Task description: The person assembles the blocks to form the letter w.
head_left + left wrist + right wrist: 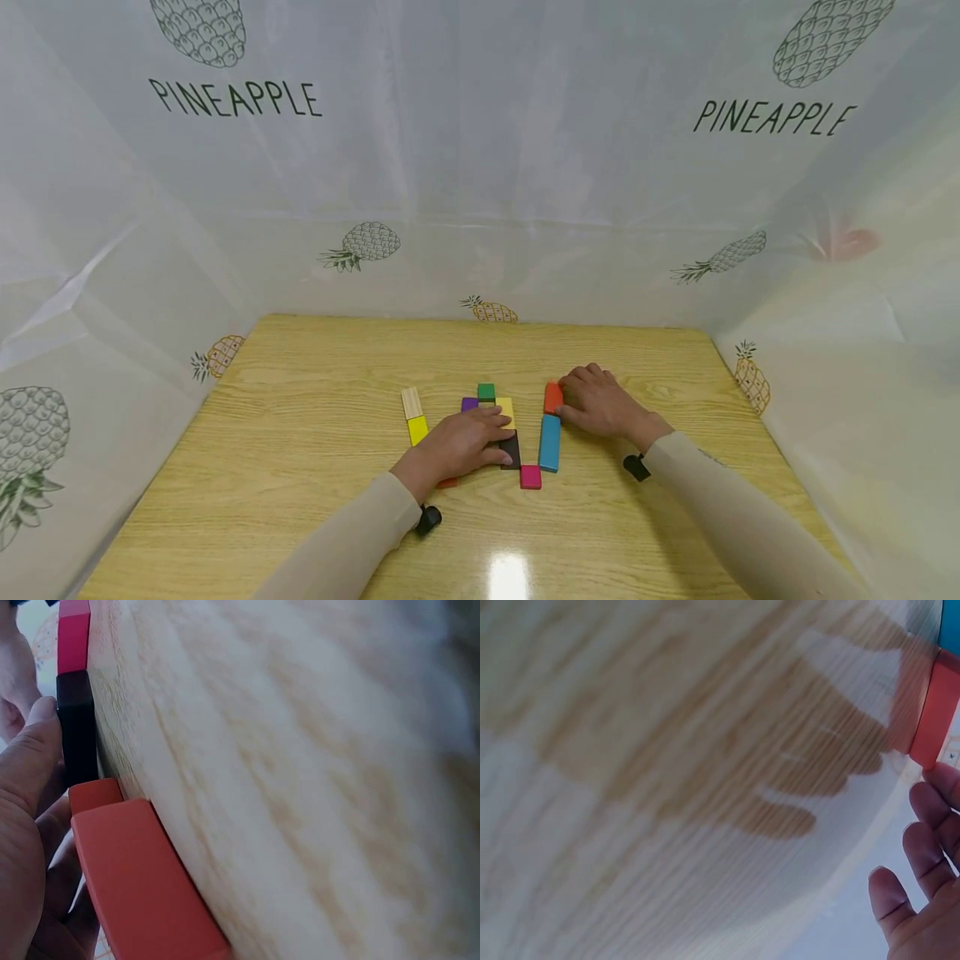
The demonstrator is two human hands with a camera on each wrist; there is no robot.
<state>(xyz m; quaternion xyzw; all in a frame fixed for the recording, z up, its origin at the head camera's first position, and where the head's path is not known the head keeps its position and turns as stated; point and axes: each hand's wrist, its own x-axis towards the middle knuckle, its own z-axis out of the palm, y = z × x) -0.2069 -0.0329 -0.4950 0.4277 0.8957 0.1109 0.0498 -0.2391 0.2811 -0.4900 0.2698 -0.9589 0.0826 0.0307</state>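
Coloured blocks lie on the wooden tabletop in a zigzag like a W. My left hand reaches over its middle, fingers extended across the yellow block; its thumb touches the black block. In the left wrist view, red blocks lie beside that hand, which partly hides the left stroke. At the far right end, my right hand touches the side of the red-orange block, index fingertip near its corner; the other fingers are loosely extended. The blue block adjoins it, and the pink block sits below.
A plain wood block and a bright yellow block form the upper left stroke. A green block and a purple block top the middle. A pineapple-print sheet encloses the back and sides of the table.
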